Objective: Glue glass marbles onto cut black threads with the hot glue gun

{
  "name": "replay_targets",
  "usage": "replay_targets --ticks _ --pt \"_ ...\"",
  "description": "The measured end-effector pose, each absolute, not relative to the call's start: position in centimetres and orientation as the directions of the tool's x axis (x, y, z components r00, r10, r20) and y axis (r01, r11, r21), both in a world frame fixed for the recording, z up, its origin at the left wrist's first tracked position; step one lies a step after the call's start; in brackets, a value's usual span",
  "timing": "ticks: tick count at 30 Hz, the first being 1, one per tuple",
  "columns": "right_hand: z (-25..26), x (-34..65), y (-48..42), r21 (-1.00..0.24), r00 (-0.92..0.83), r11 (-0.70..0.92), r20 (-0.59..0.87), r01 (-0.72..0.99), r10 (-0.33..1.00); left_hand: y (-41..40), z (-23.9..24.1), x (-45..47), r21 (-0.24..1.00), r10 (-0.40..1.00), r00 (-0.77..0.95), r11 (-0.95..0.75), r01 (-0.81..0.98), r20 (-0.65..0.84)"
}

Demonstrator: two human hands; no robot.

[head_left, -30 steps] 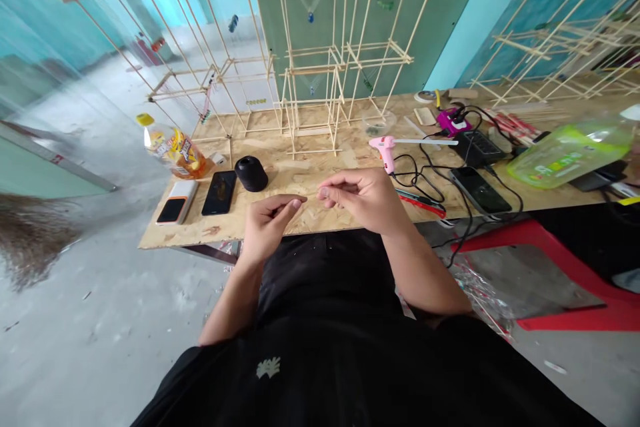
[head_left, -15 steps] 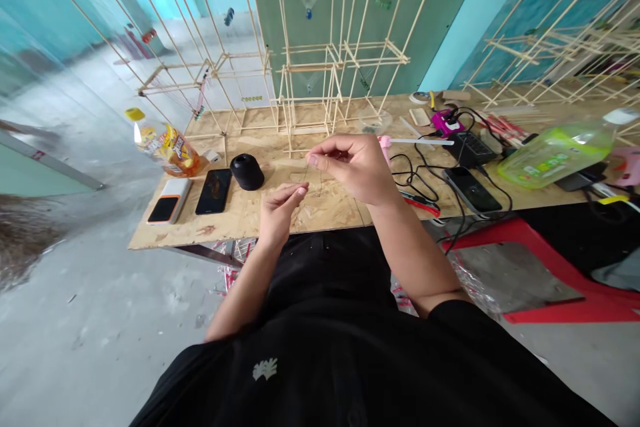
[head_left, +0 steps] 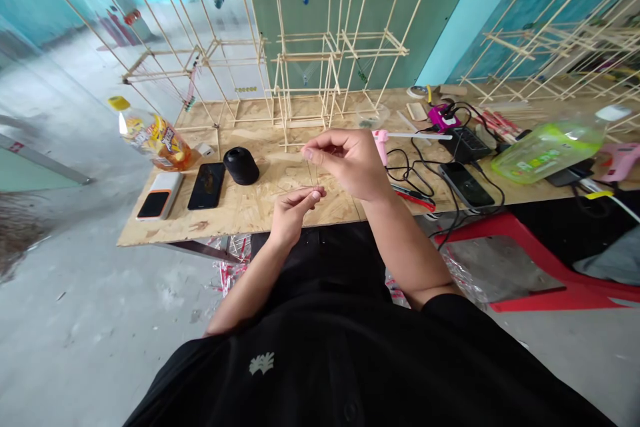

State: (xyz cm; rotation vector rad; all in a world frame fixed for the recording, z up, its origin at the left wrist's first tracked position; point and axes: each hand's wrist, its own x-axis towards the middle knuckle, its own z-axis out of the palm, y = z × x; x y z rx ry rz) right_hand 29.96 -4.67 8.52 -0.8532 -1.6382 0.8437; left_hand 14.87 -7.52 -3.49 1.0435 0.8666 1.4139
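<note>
My right hand [head_left: 350, 163] is raised over the chipboard table [head_left: 240, 213], its thumb and forefinger pinched on the top end of a thin thread [head_left: 314, 173]. Just below it, my left hand [head_left: 295, 210] pinches the lower end of the same thread near the table's front edge. The thread runs nearly upright between the two pinches and is barely visible. Behind my hands stands a frame of thin wooden sticks [head_left: 305, 73]. A pink glue gun [head_left: 383, 141] lies right behind my right hand.
At the left lie a power bank [head_left: 160, 195], a black phone [head_left: 207, 185], a black round speaker [head_left: 241, 165] and a tipped drink bottle [head_left: 153, 137]. To the right are cables, another phone [head_left: 466, 183], a red cutter [head_left: 417, 197], a green bottle [head_left: 547, 147] and a red stool [head_left: 530, 273].
My right hand rose from the table's front edge and moved forward, drawing the thread upright. My left hand shifted right under it. The view tilted slightly.
</note>
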Motion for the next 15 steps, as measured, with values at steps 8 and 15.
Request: replay_targets --ticks 8,15 --pt "7.4 30.7 -3.9 -0.896 -0.194 0.441 0.443 -0.056 0.875 -7.6 -4.1 14.3 0.933 0.992 0.007 -0.115 -0.342 0.125" --pt "5.7 31.0 -4.2 -0.94 -0.19 0.182 0.242 -0.288 0.951 -7.8 -3.9 13.7 0.935 0.996 0.009 -0.078 -0.345 0.086"
